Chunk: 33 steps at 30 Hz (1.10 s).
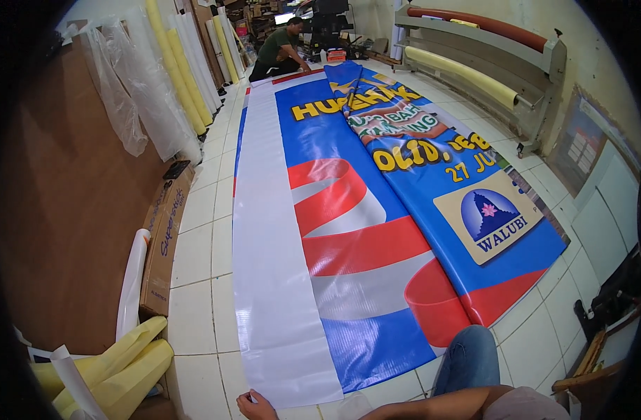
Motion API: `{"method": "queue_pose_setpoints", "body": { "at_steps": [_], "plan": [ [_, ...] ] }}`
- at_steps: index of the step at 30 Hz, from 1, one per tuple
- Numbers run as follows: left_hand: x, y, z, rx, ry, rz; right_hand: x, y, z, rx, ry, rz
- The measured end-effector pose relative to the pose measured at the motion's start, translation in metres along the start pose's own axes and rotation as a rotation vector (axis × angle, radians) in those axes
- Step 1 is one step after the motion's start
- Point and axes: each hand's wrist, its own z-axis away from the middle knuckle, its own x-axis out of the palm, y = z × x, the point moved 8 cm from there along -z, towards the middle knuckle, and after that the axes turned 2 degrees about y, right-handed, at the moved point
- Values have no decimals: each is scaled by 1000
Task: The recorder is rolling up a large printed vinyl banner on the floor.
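A long printed vinyl banner (366, 283) lies on the floor, in blue, red and white, with a wide plain white strip (271, 245) along its left. Its right side is folded over, printed face up. At the near left corner my left hand (256, 406) has its fingers curled at the white edge, appearing to pinch it. My right forearm (432, 407) crosses the lower edge beside my bent knee (467, 357); the right hand lies outside the picture. At the far end a crouching co-worker (282, 49) reaches a hand to the banner's far edge.
Left stand a brown board (75, 210), a long cardboard box (163, 245), yellow and white rolls (173, 70), and crumpled yellow sheets (124, 371). Back right is a roller machine (474, 63) on castors. A black object with wooden pieces (593, 350) sits at the right edge.
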Motion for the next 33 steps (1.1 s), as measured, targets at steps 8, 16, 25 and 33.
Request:
{"method": "queue_pose_setpoints", "body": {
  "at_steps": [8, 16, 25, 33],
  "plan": [
    [3, -8, 4, -19, 0, -1, 1, 21, -10, -118, -9, -29],
    [0, 4, -3, -39, -41, -9, -15, 8, 0, -67, 22, -96],
    [7, 6, -1, 29, -18, -17, -34, 4, 11, -91, 80, -73],
    [-1, -3, 0, -17, -23, -39, -35, 4, 7, -103, 88, -69]
  ]
}}
